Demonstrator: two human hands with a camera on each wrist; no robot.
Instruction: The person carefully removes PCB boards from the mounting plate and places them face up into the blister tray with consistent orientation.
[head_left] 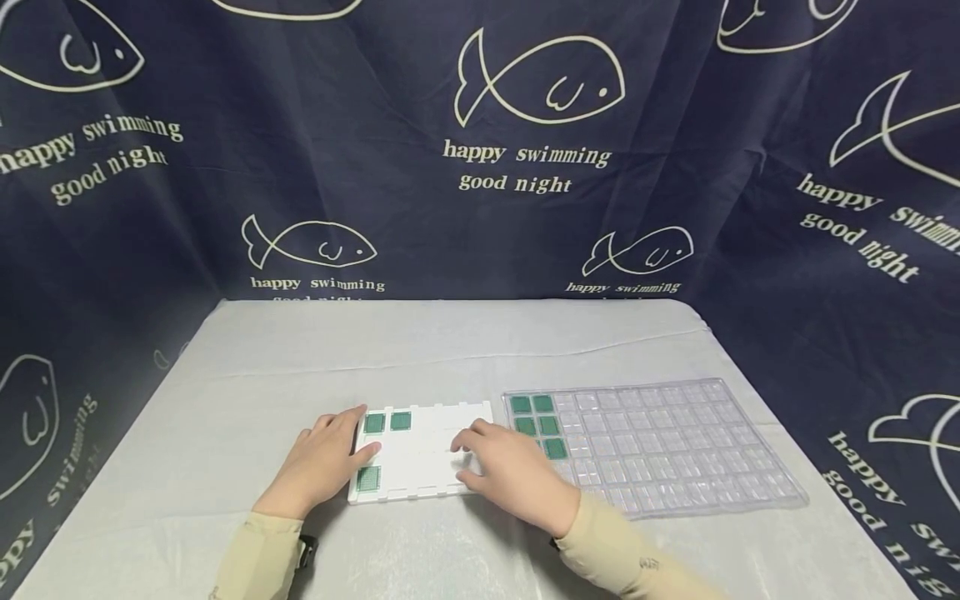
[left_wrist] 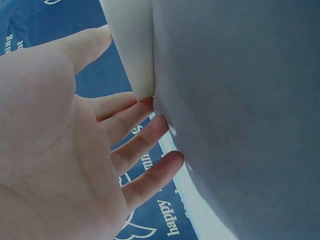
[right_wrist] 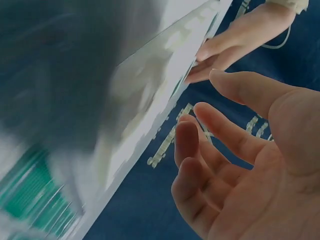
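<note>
A white board-like tray point(head_left: 427, 457) with notched edges lies flat on the table, bearing three green square chips: two along its far edge, one a green chip point(head_left: 401, 421), and another green chip point(head_left: 368, 478) at the near left corner. Against the tray's left side rests my left hand point(head_left: 318, 462), fingers extended along the edge and thumb over the top. In the left wrist view those fingers touch the pale edge of the tray point(left_wrist: 132, 45). My right hand point(head_left: 513, 475) hovers over the tray's right end, fingers loosely bent, with nothing seen between them in the right wrist view.
Right of the white tray lies a clear plastic compartment tray point(head_left: 675, 442). Several green chips point(head_left: 542, 404) sit in its left columns; my right hand and forearm cover its near left part. A dark blue fish-print curtain point(head_left: 420, 208) stands behind the table point(head_left: 450, 333).
</note>
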